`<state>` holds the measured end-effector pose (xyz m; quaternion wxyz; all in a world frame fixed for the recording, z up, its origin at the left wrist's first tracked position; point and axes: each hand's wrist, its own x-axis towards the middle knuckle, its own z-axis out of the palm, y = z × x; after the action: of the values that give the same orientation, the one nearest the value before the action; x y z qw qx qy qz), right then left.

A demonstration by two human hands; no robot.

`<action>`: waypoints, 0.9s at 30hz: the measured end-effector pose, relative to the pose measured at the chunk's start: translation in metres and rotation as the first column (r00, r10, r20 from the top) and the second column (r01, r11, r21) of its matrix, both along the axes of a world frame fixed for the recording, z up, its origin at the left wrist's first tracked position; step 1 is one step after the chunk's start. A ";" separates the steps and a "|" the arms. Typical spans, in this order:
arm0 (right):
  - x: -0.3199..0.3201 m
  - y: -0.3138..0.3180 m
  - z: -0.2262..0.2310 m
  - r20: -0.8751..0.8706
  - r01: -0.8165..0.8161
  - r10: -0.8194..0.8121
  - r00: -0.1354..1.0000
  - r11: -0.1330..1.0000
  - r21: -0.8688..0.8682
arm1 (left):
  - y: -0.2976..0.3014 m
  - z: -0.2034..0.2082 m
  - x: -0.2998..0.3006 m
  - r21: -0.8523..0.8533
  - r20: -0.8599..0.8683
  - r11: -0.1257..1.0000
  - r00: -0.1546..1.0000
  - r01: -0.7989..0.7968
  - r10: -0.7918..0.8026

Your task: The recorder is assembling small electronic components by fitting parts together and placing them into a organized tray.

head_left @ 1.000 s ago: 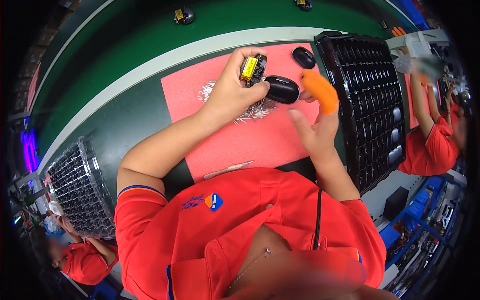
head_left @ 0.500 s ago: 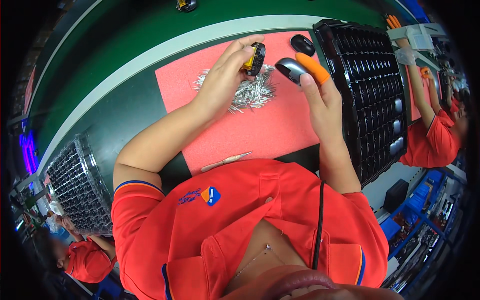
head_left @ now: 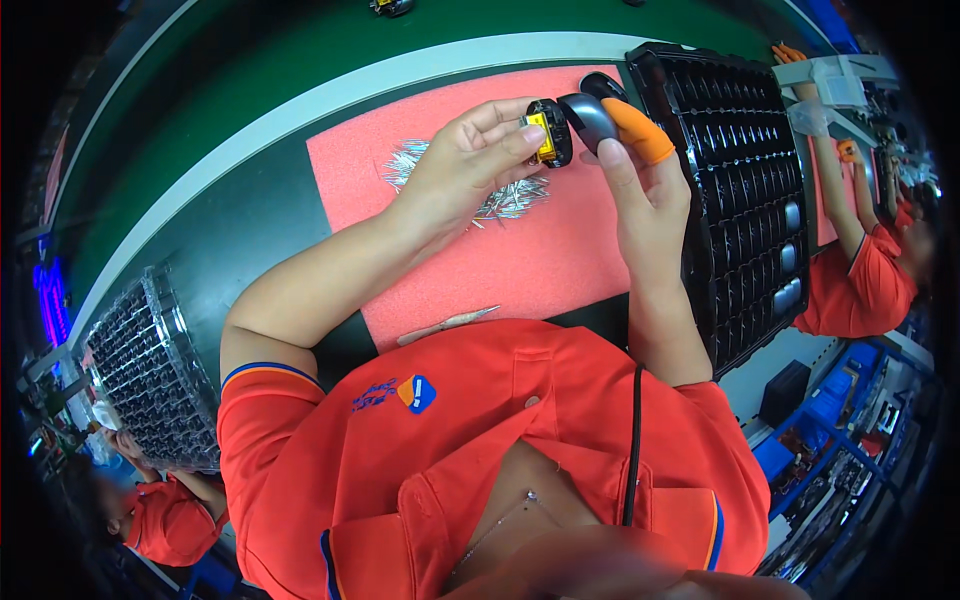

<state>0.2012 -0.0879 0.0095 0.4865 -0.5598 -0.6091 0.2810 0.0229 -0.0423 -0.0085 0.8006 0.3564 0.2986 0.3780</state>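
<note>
Over the pink foam mat (head_left: 530,270), my left hand (head_left: 475,155) pinches a small black housing (head_left: 562,135) with a yellow block on its side. My right hand (head_left: 645,195) wears an orange finger cot (head_left: 640,132) and grips a rounded dark grey shell (head_left: 590,118) between thumb and forefinger. Shell and housing are close together; whether they touch I cannot tell. Below my left hand lies a pile of thin silvery pins (head_left: 515,198), partly covered by that hand. Behind the right fingers rests another black rounded part (head_left: 600,84), partly hidden.
A black moulded tray (head_left: 740,190) with several grey shells stands to the right. Near my shirt lies a pointed tool (head_left: 450,325). Clear trays (head_left: 155,370) are stacked at left. Beyond a pale rail runs a green surface (head_left: 270,90). Co-workers sit at both sides.
My left hand has moved right with the housing, and the housing has turned. The grey shell has tilted and come up beside it. A yellow-black part on the green surface has shifted right.
</note>
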 end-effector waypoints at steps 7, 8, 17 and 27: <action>0.003 0.007 -0.004 -0.552 -0.090 -0.078 0.830 0.959 -0.270 | 0.002 -0.002 -0.001 0.044 -0.037 0.999 0.999 0.000 0.002; 0.002 0.007 -0.005 -0.560 -0.095 -0.078 0.825 0.957 -0.273 | 0.001 -0.002 -0.001 0.039 -0.033 0.999 0.999 -0.003 0.004; -0.006 0.001 -0.010 -0.095 0.028 -0.031 0.995 0.999 -0.027 | -0.001 -0.007 0.002 -0.001 0.013 1.000 1.000 -0.027 0.027; -0.005 0.006 -0.020 -0.225 0.060 -0.062 0.972 0.998 -0.015 | -0.002 -0.003 0.001 -0.011 -0.020 1.000 0.999 -0.029 0.028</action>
<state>0.1962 -0.0815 -0.0106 0.5584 -0.5447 -0.5315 0.3301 0.0243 -0.0442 -0.0118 0.7941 0.3514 0.3135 0.3842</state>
